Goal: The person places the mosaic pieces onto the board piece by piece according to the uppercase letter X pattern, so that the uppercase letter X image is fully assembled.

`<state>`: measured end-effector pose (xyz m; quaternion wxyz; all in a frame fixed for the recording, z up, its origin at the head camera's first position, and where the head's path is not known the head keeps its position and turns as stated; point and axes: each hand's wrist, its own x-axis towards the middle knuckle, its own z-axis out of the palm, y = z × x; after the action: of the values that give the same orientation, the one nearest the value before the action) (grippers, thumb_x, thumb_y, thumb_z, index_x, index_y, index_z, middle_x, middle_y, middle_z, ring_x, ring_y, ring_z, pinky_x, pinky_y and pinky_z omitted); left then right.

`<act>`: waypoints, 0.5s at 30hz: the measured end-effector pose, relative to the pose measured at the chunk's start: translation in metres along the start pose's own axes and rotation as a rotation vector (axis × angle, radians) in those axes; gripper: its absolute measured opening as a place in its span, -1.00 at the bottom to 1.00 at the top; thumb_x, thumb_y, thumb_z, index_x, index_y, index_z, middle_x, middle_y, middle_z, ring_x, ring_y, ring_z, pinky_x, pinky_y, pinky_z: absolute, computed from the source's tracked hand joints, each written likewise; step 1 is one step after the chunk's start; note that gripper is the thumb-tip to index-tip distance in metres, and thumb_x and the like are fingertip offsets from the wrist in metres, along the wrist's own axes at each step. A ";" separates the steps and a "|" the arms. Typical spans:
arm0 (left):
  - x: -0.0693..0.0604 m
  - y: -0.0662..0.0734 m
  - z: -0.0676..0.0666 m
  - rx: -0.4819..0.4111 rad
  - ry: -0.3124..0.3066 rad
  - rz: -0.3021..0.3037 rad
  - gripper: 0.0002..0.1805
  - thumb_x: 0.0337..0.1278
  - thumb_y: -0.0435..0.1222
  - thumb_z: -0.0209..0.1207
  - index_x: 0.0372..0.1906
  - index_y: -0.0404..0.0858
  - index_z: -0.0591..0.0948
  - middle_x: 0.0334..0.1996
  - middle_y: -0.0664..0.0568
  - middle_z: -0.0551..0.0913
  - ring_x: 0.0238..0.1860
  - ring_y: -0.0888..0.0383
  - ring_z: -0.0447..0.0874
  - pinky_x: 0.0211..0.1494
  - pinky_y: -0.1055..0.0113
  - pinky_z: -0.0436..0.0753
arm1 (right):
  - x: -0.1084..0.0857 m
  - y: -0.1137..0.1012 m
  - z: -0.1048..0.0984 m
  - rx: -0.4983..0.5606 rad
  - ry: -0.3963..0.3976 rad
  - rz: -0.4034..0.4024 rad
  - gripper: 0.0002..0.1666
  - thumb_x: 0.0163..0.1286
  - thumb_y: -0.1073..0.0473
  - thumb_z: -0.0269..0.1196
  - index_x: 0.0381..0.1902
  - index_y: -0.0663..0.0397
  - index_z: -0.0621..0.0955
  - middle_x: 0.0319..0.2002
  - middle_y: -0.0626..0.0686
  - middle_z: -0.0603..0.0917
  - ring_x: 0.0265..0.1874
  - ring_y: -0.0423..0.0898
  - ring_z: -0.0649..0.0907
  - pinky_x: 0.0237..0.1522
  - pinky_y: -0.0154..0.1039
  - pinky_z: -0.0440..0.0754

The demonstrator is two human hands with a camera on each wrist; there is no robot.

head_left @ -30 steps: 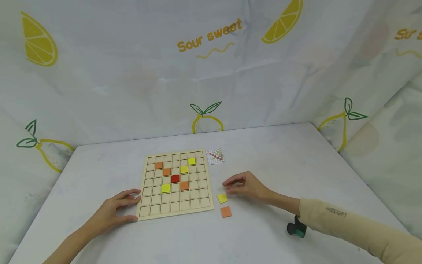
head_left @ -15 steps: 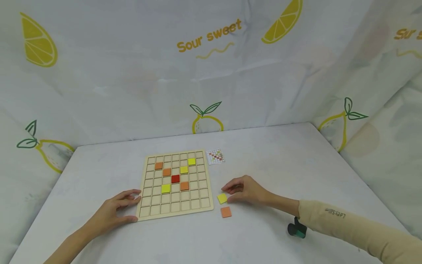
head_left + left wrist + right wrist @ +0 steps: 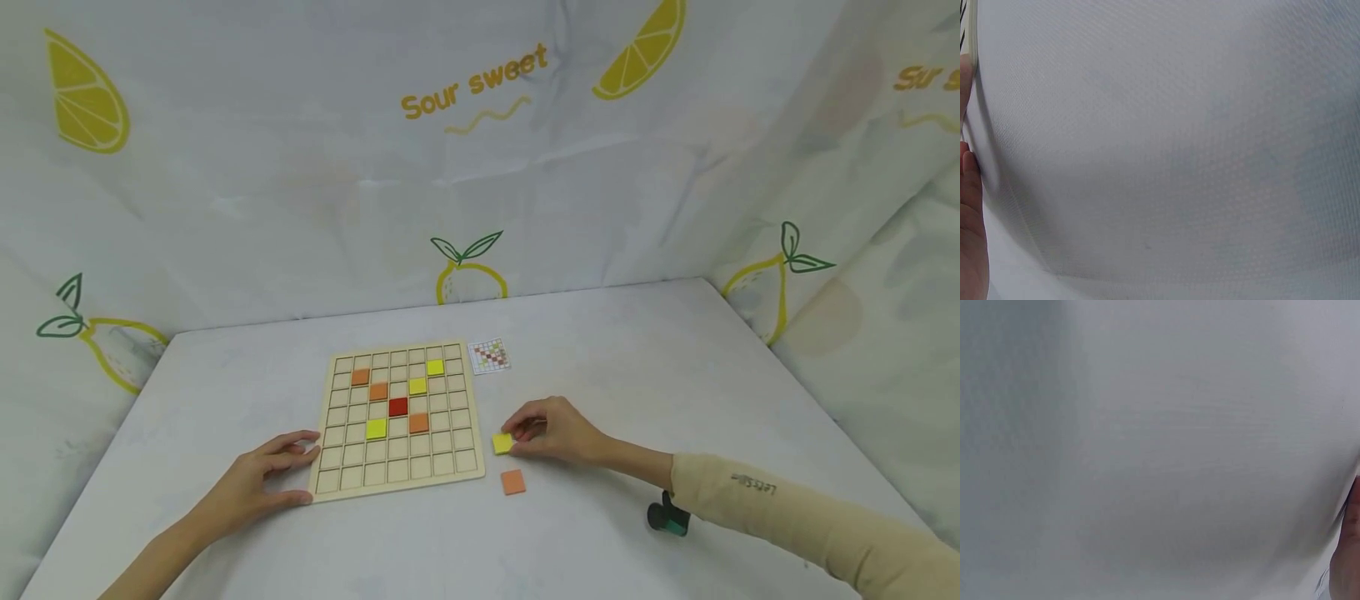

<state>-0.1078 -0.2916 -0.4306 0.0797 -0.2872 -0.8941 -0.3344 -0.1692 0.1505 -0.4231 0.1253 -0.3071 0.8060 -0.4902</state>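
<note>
In the head view my right hand (image 3: pixel 558 431) pinches a yellow square tile (image 3: pixel 502 443) between thumb and fingers, just right of the wooden grid board (image 3: pixel 442 462). An orange tile (image 3: pixel 513 482) lies on the table below that hand. My left hand (image 3: pixel 258 475) rests against the board's left edge, fingertips on its side and thumb near the front corner. Several tiles sit in the board's cells, among them a red tile (image 3: pixel 398 407), a yellow tile (image 3: pixel 377 428) and an orange tile (image 3: pixel 418 423). The wrist views catch only slivers of the left hand (image 3: pixel 971 219) and right hand (image 3: pixel 1349 550).
A small printed card (image 3: pixel 489 356) with a coloured grid pattern lies beside the board's far right corner. A dark object with a green part (image 3: pixel 667 515) is at my right forearm, partly hidden by the sleeve. White lemon-print cloth (image 3: pixel 337 208) rises behind the table.
My right hand has closed its thumb and fingers on the yellow tile and shifted it slightly up and left. The left hand and the board stay put.
</note>
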 end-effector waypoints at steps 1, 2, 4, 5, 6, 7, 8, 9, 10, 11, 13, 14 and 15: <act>0.000 0.000 0.000 -0.001 0.002 0.004 -0.36 -0.33 -0.24 0.52 0.03 -0.38 0.65 0.12 -0.01 0.54 0.02 0.40 0.45 0.08 0.80 0.27 | 0.000 -0.001 0.001 0.008 0.008 0.011 -0.71 0.06 0.36 0.46 -0.21 0.29 0.69 -0.24 0.11 0.71 -0.35 -0.08 0.67 -0.22 -0.28 0.69; 0.000 0.000 0.000 -0.003 0.002 0.005 -0.36 -0.33 -0.24 0.52 0.03 -0.38 0.65 0.13 -0.01 0.54 0.02 0.39 0.45 0.08 0.80 0.27 | 0.001 -0.001 0.001 0.019 0.014 0.020 -0.70 0.06 0.36 0.46 -0.20 0.30 0.69 -0.24 0.12 0.71 -0.34 -0.09 0.68 -0.21 -0.30 0.68; -0.001 0.000 0.000 0.004 0.001 0.006 -0.36 -0.32 -0.24 0.52 0.03 -0.38 0.65 0.13 -0.01 0.54 0.02 0.40 0.45 0.08 0.80 0.27 | 0.002 -0.002 0.003 0.021 0.028 0.016 -0.72 0.08 0.36 0.45 -0.21 0.29 0.69 -0.26 0.11 0.71 -0.34 -0.09 0.68 -0.22 -0.32 0.68; 0.000 0.000 0.000 0.007 -0.002 0.004 -0.37 -0.31 -0.23 0.51 0.03 -0.39 0.65 0.13 -0.01 0.54 0.03 0.40 0.45 0.08 0.80 0.27 | 0.002 -0.002 0.004 0.012 0.036 0.008 -0.73 0.08 0.36 0.45 -0.21 0.28 0.70 -0.27 0.10 0.71 -0.34 -0.10 0.67 -0.23 -0.32 0.68; 0.000 0.000 0.000 0.007 -0.003 0.001 -0.37 -0.31 -0.23 0.51 0.02 -0.39 0.65 0.13 -0.02 0.54 0.03 0.39 0.46 0.08 0.80 0.28 | 0.003 -0.002 0.005 -0.003 0.048 -0.008 -0.74 0.08 0.37 0.44 -0.22 0.27 0.70 -0.29 0.09 0.72 -0.35 -0.10 0.67 -0.24 -0.31 0.69; 0.000 0.000 0.000 0.009 -0.005 0.001 -0.37 -0.30 -0.23 0.51 0.02 -0.39 0.65 0.13 -0.03 0.53 0.03 0.39 0.46 0.08 0.80 0.28 | 0.004 -0.003 0.006 -0.017 0.059 -0.023 -0.75 0.08 0.38 0.44 -0.23 0.26 0.70 -0.31 0.07 0.72 -0.35 -0.11 0.66 -0.23 -0.30 0.69; 0.000 0.000 0.000 0.009 -0.006 -0.002 -0.37 -0.30 -0.23 0.51 0.02 -0.39 0.65 0.14 -0.03 0.53 0.03 0.38 0.46 0.08 0.80 0.28 | 0.006 -0.003 0.007 -0.028 0.070 -0.035 -0.75 0.08 0.38 0.43 -0.23 0.25 0.71 -0.33 0.06 0.72 -0.36 -0.11 0.66 -0.22 -0.28 0.69; 0.000 0.000 0.000 0.013 -0.007 0.001 -0.37 -0.30 -0.23 0.51 0.02 -0.39 0.65 0.14 -0.04 0.53 0.03 0.38 0.46 0.08 0.80 0.28 | 0.007 -0.003 0.008 -0.042 0.081 -0.046 -0.75 0.08 0.39 0.43 -0.23 0.24 0.71 -0.34 0.04 0.72 -0.36 -0.12 0.65 -0.21 -0.25 0.69; 0.000 0.000 0.000 0.013 -0.008 0.004 -0.37 -0.30 -0.23 0.50 0.02 -0.39 0.65 0.14 -0.04 0.53 0.03 0.39 0.46 0.08 0.80 0.28 | 0.009 -0.004 0.010 -0.051 0.092 -0.048 -0.75 0.08 0.39 0.43 -0.23 0.23 0.71 -0.35 0.03 0.72 -0.36 -0.13 0.65 -0.19 -0.23 0.68; -0.001 0.000 0.000 0.011 -0.007 0.006 -0.37 -0.30 -0.23 0.50 0.03 -0.38 0.65 0.14 -0.04 0.53 0.03 0.38 0.46 0.08 0.80 0.28 | 0.010 -0.005 0.011 -0.058 0.100 -0.050 -0.74 0.08 0.39 0.43 -0.22 0.24 0.71 -0.34 0.03 0.73 -0.36 -0.14 0.65 -0.17 -0.22 0.68; -0.001 0.000 0.001 0.008 -0.002 0.013 -0.37 -0.31 -0.24 0.51 0.03 -0.37 0.65 0.14 -0.03 0.53 0.03 0.39 0.47 0.08 0.79 0.28 | 0.012 -0.007 0.015 -0.056 0.113 -0.037 -0.72 0.08 0.38 0.43 -0.19 0.25 0.71 -0.32 0.02 0.73 -0.35 -0.16 0.64 -0.13 -0.20 0.66; -0.001 0.000 0.001 0.007 0.000 0.016 -0.36 -0.31 -0.24 0.51 0.04 -0.37 0.65 0.14 -0.02 0.53 0.03 0.39 0.47 0.08 0.79 0.28 | 0.014 -0.008 0.017 -0.050 0.120 -0.026 -0.71 0.08 0.38 0.43 -0.18 0.27 0.71 -0.31 0.03 0.73 -0.35 -0.16 0.64 -0.12 -0.21 0.66; -0.001 0.000 0.001 0.008 0.000 0.019 -0.36 -0.31 -0.24 0.51 0.04 -0.37 0.65 0.14 -0.01 0.53 0.03 0.40 0.46 0.09 0.79 0.27 | 0.015 -0.011 0.019 -0.043 0.126 -0.016 -0.70 0.08 0.38 0.44 -0.17 0.28 0.70 -0.29 0.04 0.73 -0.34 -0.16 0.64 -0.11 -0.21 0.66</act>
<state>-0.1075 -0.2912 -0.4318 0.0842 -0.2955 -0.8925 -0.3301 -0.1672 0.1237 -0.4219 0.0636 -0.2847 0.8201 -0.4923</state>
